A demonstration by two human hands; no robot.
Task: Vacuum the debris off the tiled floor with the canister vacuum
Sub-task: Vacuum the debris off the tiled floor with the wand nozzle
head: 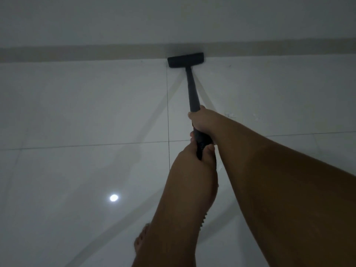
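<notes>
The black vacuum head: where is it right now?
In the head view, the flat black vacuum head sits upper centre on the white tiled floor, against the beige skirting strip, just right of a dark grout line.

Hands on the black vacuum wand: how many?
2. The right hand grips the long black vacuum wand farther forward; the left hand grips its handle end, nearer the camera.

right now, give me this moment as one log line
floor head against baseboard; right hand grips wand; left hand grips wand lower; white debris lies right of wand
</notes>
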